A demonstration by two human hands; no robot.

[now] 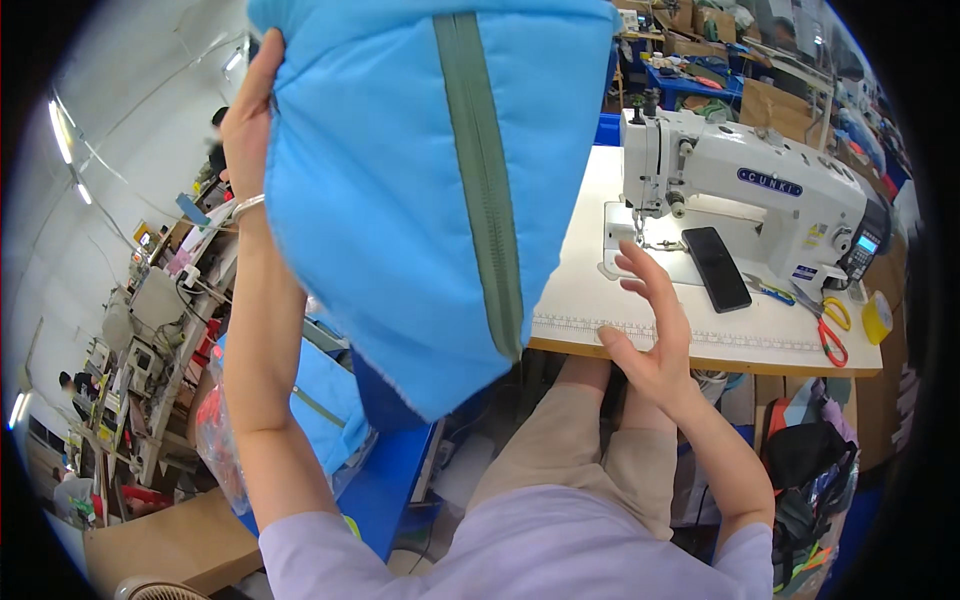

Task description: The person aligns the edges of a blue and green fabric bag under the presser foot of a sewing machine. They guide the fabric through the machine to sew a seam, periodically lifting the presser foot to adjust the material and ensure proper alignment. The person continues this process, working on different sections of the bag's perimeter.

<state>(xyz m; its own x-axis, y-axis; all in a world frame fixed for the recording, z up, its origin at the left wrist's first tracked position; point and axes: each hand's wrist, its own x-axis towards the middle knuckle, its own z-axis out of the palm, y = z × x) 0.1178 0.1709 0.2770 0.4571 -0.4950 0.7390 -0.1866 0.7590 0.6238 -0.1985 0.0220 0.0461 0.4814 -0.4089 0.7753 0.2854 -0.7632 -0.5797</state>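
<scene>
Raised high in front of me is a light blue padded fabric panel (370, 180) with a dark green zipper (485, 190) sewn down it. My left hand (248, 135) grips the panel by its left edge, thumb showing on the near face and the other fingers hidden behind. The cloth hangs down with its lower corner loose. My right hand (655, 335) is empty, fingers apart, above the front edge of the white sewing table (580, 290). A white industrial sewing machine (745, 175) stands on that table, beyond my right hand.
On the table lie a black phone (717, 270), red-and-yellow scissors (832, 335), a roll of yellow tape (877, 318) and a printed ruler strip (700, 335). Left of my legs, another blue zippered piece (330, 400) rests on a blue surface (395, 480). Dark bags (805, 455) are piled at right.
</scene>
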